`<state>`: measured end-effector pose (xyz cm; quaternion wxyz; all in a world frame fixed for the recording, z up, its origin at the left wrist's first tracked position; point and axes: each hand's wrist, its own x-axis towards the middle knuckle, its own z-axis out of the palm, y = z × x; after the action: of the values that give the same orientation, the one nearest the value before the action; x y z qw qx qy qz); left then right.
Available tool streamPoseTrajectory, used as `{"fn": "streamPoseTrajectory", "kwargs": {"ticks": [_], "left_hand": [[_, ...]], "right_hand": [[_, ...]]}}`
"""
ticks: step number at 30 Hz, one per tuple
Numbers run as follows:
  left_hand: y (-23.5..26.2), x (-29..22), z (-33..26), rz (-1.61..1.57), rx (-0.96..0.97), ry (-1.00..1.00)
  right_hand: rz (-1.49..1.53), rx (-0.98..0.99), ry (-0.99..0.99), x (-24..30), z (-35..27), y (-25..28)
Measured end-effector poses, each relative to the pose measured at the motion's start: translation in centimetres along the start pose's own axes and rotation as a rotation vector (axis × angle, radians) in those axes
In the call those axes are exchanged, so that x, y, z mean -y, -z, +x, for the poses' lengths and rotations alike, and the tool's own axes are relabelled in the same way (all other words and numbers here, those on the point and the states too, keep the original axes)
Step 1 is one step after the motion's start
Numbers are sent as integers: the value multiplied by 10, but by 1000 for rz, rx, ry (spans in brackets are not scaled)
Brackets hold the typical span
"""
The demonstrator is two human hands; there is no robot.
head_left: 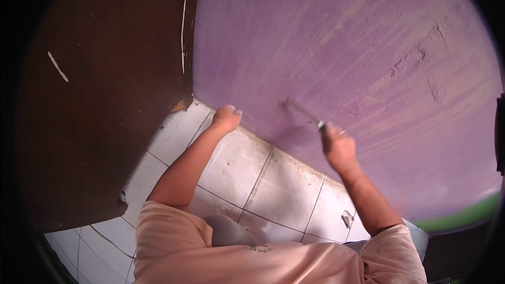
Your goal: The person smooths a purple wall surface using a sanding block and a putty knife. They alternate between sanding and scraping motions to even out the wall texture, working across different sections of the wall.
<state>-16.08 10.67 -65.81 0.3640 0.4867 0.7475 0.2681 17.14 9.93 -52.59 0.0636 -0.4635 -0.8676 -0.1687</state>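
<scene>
My right hand (339, 147) grips the handle of a thin-bladed scraper (302, 113), its blade tip pressed against the purple wall (342, 47) just above the floor line. My left hand (227, 117) rests low on the same wall where it meets the tiled floor, fingers curled against the surface and holding nothing. Both forearms come up from peach-coloured sleeves (173, 236) at the bottom of the view. The wall shows rough streaks and scraped patches.
A dark brown wooden door (105, 100) fills the left side, its edge meeting the wall. White floor tiles (273, 179) with grey grout lie below, one with a small chip (347, 218). A green band (463, 216) runs at the lower right.
</scene>
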Motion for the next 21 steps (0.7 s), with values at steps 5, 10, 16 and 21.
{"fn": "streamPoseTrajectory", "kwargs": {"ticks": [5, 10, 16, 21], "left_hand": [[-20, 13, -5, -51, 95, 11], [-39, 16, 7, -861, 125, 266], [-28, -34, 24, -1633, 238, 140], [-4, -19, 28, -1576, 23, 35]], "right_hand": [[159, 147, -47, -1, -48, -31], [280, -199, -248, -9, -26, 24], [122, 265, -185, -7, -66, -66], [406, -274, -387, -2, -42, -3]]}}
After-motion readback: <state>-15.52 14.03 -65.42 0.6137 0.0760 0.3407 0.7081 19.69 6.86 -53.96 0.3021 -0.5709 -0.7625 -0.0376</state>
